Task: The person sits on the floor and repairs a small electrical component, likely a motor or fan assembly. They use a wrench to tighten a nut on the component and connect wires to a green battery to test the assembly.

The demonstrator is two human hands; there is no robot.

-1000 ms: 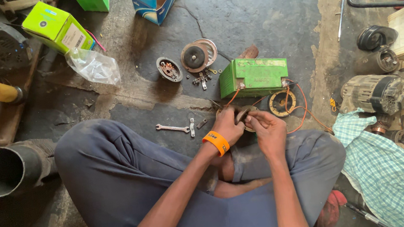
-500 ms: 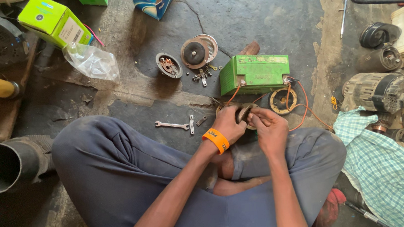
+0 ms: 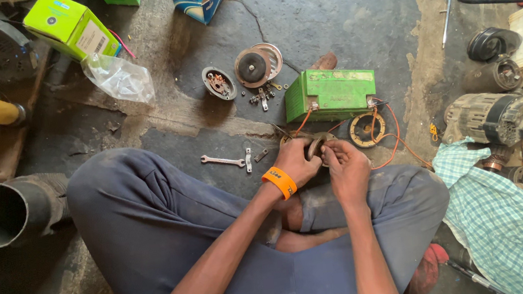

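I sit cross-legged on a concrete floor. Both hands meet over a small round metal part (image 3: 315,145) just above my knees. My left hand (image 3: 295,160), with an orange wristband, grips the part from the left. From the right, my right hand (image 3: 346,167) pinches its edge with the fingertips. Orange wires (image 3: 393,140) run from the part up to a green box-shaped battery (image 3: 331,93) right behind it. A ring-shaped coil (image 3: 366,129) lies beside the battery. Most of the held part is hidden by my fingers.
A flat wrench (image 3: 227,162) lies left of my hands. Round disassembled parts (image 3: 254,67) and screws sit behind the battery. Green cartons (image 3: 70,26), a plastic bag (image 3: 119,79), a grey pipe (image 3: 3,212), alternators (image 3: 491,117) and a checked cloth (image 3: 501,214) ring the spot.
The view has shifted slightly. My hands stay on the small part, with the fingers of the right hand working a little along its edge.
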